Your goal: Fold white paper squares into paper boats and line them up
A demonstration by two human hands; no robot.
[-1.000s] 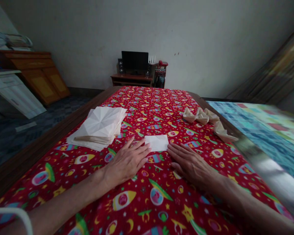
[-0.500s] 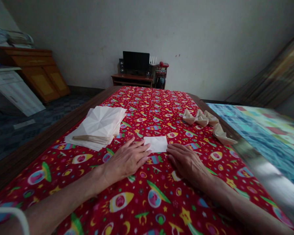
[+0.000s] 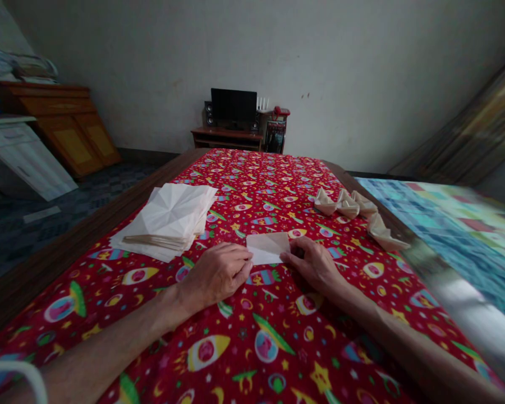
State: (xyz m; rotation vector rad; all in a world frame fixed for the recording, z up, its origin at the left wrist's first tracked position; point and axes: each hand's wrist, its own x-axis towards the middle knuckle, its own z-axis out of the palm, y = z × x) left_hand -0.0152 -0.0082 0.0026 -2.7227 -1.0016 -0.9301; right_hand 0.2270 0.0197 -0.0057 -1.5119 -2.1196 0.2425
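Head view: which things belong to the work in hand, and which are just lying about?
Likely belonging:
white paper between left hand and right hand
stack of creased sheets
four folded paper pieces

Likely incidental:
monitor
red telephone
wooden cabinet

A home, with monitor, speakers, wooden cabinet, patterned tablecloth

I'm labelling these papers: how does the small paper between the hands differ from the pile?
The small paper is far smaller than the pile. The pile has many layers, with star-like creases on top; the small paper shows no star. The right hand pinches the small paper; no hand touches the pile. Both are pale paper on the red cloth.
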